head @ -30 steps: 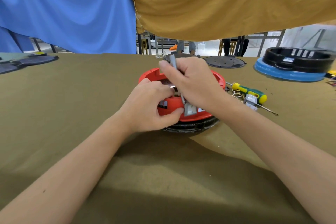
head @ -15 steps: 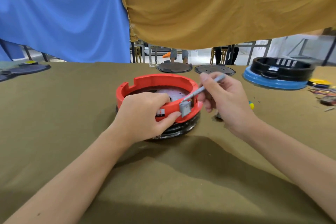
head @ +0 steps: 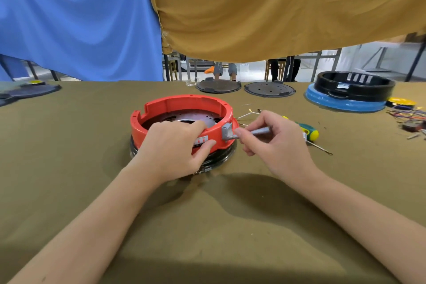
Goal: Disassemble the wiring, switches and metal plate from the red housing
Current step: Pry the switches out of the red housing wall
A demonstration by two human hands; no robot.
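Housing [head: 182, 105] looks rigid, light plastic: your left hand [head: 175, 147] clamps its near rim, right hand [head: 276, 143] pinches the grey lever [head: 244, 132]; pull from the lever's base, not its tip

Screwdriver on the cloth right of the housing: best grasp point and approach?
Probably the green-and-yellow handle of the screwdriver, from above: it is the thick part, lying flat on the cloth. The thin shaft points toward the near right, and the right hand covers the handle's left end.
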